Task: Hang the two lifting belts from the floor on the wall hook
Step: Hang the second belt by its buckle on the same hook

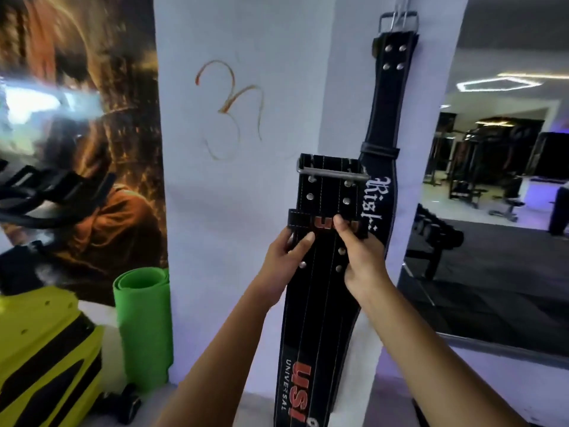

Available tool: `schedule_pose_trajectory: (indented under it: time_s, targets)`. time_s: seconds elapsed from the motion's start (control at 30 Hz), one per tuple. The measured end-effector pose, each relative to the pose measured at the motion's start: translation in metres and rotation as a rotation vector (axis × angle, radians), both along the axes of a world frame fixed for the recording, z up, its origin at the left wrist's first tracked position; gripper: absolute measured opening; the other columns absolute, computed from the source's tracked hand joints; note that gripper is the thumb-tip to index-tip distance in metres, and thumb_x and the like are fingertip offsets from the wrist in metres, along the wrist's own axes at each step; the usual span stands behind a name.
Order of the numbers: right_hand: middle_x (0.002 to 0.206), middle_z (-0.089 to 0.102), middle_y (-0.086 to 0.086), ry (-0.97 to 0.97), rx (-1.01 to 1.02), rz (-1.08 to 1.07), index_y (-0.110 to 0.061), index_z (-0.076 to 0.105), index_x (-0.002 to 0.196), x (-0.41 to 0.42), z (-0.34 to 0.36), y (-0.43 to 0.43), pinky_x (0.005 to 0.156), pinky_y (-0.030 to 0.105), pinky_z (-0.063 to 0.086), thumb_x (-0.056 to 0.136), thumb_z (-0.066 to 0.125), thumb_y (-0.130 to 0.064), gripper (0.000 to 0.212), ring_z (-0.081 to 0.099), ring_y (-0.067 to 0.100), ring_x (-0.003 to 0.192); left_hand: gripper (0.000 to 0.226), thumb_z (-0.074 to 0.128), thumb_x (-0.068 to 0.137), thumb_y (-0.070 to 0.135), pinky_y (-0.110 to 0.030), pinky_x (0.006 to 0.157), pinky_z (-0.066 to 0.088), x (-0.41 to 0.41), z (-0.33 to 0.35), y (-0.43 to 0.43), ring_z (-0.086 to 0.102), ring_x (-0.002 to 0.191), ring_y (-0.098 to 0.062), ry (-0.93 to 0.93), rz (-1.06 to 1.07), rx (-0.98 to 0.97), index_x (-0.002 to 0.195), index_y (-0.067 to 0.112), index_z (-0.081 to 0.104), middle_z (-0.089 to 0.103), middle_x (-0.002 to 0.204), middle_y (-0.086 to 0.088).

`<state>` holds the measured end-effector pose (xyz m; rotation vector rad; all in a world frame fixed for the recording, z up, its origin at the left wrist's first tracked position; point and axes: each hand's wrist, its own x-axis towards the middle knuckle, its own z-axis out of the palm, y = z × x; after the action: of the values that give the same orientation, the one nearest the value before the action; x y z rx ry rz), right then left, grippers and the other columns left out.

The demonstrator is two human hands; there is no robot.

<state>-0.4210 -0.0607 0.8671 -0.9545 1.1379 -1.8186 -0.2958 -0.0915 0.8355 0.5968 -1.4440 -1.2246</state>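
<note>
One black lifting belt (388,97) with white lettering hangs by its metal buckle (398,21) from a hook at the top of the white wall; the hook itself is barely visible. I hold a second black lifting belt (311,328), printed with red "USI" lettering, upright in front of the wall, its buckle (331,173) on top. My left hand (284,260) grips its left edge below the loop. My right hand (358,251) grips its right edge, thumb on the front. The belt's lower end runs out of frame.
A white pillar wall (231,195) with an orange scribble stands straight ahead. A rolled green mat (143,328) and a yellow-and-black object (46,349) sit at lower left. A mirror (492,180) on the right reflects gym equipment. A poster covers the left wall.
</note>
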Motion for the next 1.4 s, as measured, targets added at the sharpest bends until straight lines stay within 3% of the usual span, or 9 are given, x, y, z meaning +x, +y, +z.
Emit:
schedule_pose_trajectory:
  time_s: [0.17, 0.3, 0.47, 0.6, 0.77, 0.97, 1.1, 1.23, 1.4]
  targets:
    - [0.073, 0.067, -0.01, 0.117, -0.037, 0.116, -0.023, 0.067, 0.088, -0.058, 0.059, -0.013, 0.055, 0.023, 0.047, 0.08, 0.062, -0.051, 0.029, 0.061, 0.009, 0.067, 0.025, 0.05, 0.095, 0.025, -0.037, 0.086, 0.056, -0.054, 0.074, -0.021, 0.066, 0.106, -0.019, 0.08, -0.066, -0.135, 0.119, 0.017, 0.057, 0.067, 0.116, -0.007]
    - [0.112, 0.071, 0.009, 0.042, -0.026, -0.027, -0.019, 0.071, 0.097, -0.083, 0.09, -0.029, 0.063, 0.031, 0.047, 0.062, 0.074, -0.058, 0.052, 0.064, 0.026, 0.092, 0.02, 0.05, 0.095, 0.028, -0.033, 0.089, 0.055, -0.085, 0.111, -0.035, 0.066, 0.105, -0.016, 0.028, -0.122, -0.201, 0.113, 0.025, 0.057, 0.068, 0.114, -0.002]
    - [0.11, 0.072, 0.012, 0.029, -0.111, -0.116, -0.02, 0.071, 0.078, -0.095, 0.13, -0.042, 0.097, 0.049, 0.05, 0.067, 0.076, -0.048, 0.031, 0.06, 0.04, 0.115, 0.024, 0.057, 0.091, 0.027, -0.019, 0.071, 0.056, -0.104, 0.104, -0.042, 0.07, 0.088, -0.006, 0.033, -0.098, -0.24, 0.114, 0.021, 0.059, 0.071, 0.1, 0.004]
    - [0.102, 0.068, 0.002, 0.062, -0.173, -0.174, -0.022, 0.065, 0.075, -0.1, 0.154, -0.046, 0.104, 0.05, 0.044, 0.075, 0.073, -0.041, 0.021, 0.058, 0.032, 0.117, 0.018, 0.057, 0.09, 0.029, -0.025, 0.072, 0.057, -0.104, 0.064, -0.051, 0.073, 0.086, -0.014, -0.025, -0.146, -0.189, 0.104, 0.019, 0.064, 0.074, 0.093, 0.0]
    - [0.091, 0.066, -0.003, 0.056, -0.2, -0.195, -0.023, 0.065, 0.075, -0.096, 0.158, -0.055, 0.1, 0.047, 0.048, 0.077, 0.072, -0.038, 0.017, 0.059, 0.032, 0.116, 0.017, 0.056, 0.09, 0.033, -0.023, 0.068, 0.057, -0.102, 0.087, -0.065, 0.073, 0.079, -0.013, -0.004, -0.135, -0.185, 0.092, 0.02, 0.067, 0.074, 0.084, 0.003]
    - [0.085, 0.063, -0.005, 0.057, -0.201, -0.229, -0.022, 0.062, 0.072, -0.094, 0.155, -0.057, 0.102, 0.051, 0.046, 0.078, 0.072, -0.036, 0.019, 0.052, 0.032, 0.122, 0.014, 0.061, 0.088, 0.029, -0.028, 0.076, 0.059, -0.096, 0.081, -0.073, 0.073, 0.084, -0.016, -0.08, -0.224, -0.127, 0.096, 0.019, 0.066, 0.074, 0.092, -0.002]
    - [0.088, 0.065, -0.003, 0.075, -0.199, -0.235, -0.021, 0.061, 0.07, -0.1, 0.152, -0.053, 0.096, 0.041, 0.051, 0.078, 0.072, -0.036, 0.02, 0.059, 0.026, 0.112, 0.023, 0.064, 0.086, 0.022, -0.035, 0.086, 0.057, -0.088, 0.026, -0.069, 0.072, 0.095, -0.024, -0.226, -0.344, -0.023, 0.107, 0.011, 0.066, 0.073, 0.104, -0.011]
    - [0.103, 0.07, 0.002, 0.081, -0.208, -0.245, -0.021, 0.063, 0.071, -0.103, 0.151, -0.052, 0.101, 0.05, 0.047, 0.077, 0.073, -0.035, 0.017, 0.054, 0.031, 0.122, 0.023, 0.065, 0.085, 0.015, -0.041, 0.09, 0.055, -0.095, 0.039, -0.067, 0.07, 0.099, -0.03, -0.175, -0.379, -0.005, 0.107, 0.01, 0.066, 0.072, 0.106, -0.013]
    - [0.088, 0.066, -0.002, 0.064, -0.237, -0.253, -0.021, 0.062, 0.065, -0.107, 0.154, -0.051, 0.095, 0.05, 0.05, 0.074, 0.076, -0.034, 0.021, 0.055, 0.022, 0.088, 0.017, 0.065, 0.085, 0.017, -0.037, 0.087, 0.056, -0.097, 0.018, -0.065, 0.07, 0.096, -0.027, -0.212, -0.404, 0.013, 0.101, 0.013, 0.067, 0.074, 0.096, -0.006]
